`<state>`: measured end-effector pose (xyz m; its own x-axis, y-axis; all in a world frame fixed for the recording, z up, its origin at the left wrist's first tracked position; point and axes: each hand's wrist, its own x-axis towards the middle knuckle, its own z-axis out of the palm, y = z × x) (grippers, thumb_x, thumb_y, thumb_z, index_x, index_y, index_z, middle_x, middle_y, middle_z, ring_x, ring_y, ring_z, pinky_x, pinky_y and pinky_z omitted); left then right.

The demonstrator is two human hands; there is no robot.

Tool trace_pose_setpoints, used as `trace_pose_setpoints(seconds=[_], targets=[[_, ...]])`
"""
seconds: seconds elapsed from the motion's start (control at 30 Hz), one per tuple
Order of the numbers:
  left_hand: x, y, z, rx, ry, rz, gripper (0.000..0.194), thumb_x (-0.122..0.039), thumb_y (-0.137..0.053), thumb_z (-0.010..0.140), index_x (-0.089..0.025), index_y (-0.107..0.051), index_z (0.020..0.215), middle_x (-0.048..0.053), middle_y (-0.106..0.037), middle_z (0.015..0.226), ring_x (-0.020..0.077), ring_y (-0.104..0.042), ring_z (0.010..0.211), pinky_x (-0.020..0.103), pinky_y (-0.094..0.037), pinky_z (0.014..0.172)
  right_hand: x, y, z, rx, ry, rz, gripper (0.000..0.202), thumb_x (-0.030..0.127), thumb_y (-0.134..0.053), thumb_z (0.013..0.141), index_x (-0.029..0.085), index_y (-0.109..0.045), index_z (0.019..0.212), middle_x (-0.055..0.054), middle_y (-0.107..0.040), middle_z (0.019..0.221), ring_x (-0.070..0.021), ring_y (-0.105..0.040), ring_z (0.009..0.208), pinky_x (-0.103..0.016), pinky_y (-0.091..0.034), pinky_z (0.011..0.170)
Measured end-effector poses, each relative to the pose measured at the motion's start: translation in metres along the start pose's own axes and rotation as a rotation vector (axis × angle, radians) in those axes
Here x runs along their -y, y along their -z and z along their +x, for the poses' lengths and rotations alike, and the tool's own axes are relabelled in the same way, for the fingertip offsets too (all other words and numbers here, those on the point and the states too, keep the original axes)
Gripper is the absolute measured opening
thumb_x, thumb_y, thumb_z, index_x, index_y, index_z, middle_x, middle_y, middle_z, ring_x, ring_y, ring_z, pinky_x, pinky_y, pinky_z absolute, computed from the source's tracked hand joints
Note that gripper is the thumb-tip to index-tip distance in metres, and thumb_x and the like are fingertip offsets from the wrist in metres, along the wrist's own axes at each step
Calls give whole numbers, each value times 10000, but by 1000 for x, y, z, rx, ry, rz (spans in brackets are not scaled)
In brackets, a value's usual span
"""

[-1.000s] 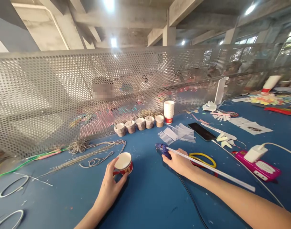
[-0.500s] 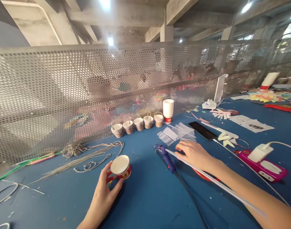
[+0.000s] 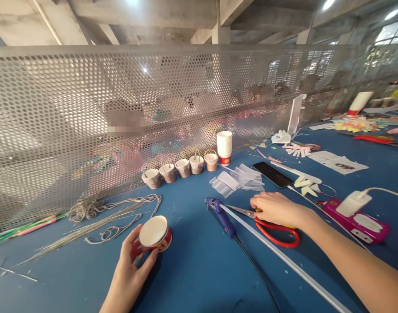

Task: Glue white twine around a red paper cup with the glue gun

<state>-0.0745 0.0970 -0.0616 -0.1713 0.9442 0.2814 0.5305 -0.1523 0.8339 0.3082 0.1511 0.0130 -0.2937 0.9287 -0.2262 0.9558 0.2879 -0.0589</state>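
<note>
The relation that matters lies under the right hand [image 3: 279, 211]: the scissors [image 3: 280, 243] are reached from above and from the right side of the table [image 3: 192, 269]. Their long axis is laid aslant, with the blades directed toward the left and far edge and the red and yellow handles turned toward the right and near edge. The pivot and the upper handle are covered by curled fingers; whether a loop has been entered or the grip is closed cannot be told, since the thumb is mostly hidden.

Just beside the blade tips, on their left, the glue gun [image 3: 225, 221] is found lying on the table, touched by neither hand. From its rear a long glue stick [image 3: 273, 249] is extended toward the near right corner, and the red handle is seen just beyond it on the right.

The paper cup [image 3: 155, 234] is grasped by the left hand [image 3: 130, 265], thumb on the near side and fingers around the left, mouth upward. It is placed left of the gun, well apart from the scissors, so the right hand is clearly the nearer one to them.
</note>
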Motion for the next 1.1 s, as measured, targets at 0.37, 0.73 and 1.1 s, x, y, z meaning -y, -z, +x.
trace_pose_setpoints(seconds=[0.37,0.73,1.1], targets=[[-2,3,-2,7,21,-14,625,-475,-673,716,-258,-440,1254,75,-668,1044,240,-681,857,438,-566,825,-16,5,-1,44,-134,-57,211,283,-469,854,207,-601,707,-82,-693,807,-255,-654,737,-289,-324,563],[-18,-3,0,34,-11,-5,621,-432,-644,729,-217,-385,1250,106,-600,1126,192,-659,787,436,-553,813,-11,-2,4,17,-169,-104,128,198,-509,809,181,-636,810,-124,-704,934,-299,-658,901,-320,-375,650],[-14,-9,8,50,-70,4,719,-439,-628,727,-178,-315,1320,120,-612,1116,215,-657,886,398,-537,804,-3,6,4,-121,-266,-194,387,416,-401,926,137,-655,1014,-183,-680,990,-310,-629,983,-373,-415,758]])
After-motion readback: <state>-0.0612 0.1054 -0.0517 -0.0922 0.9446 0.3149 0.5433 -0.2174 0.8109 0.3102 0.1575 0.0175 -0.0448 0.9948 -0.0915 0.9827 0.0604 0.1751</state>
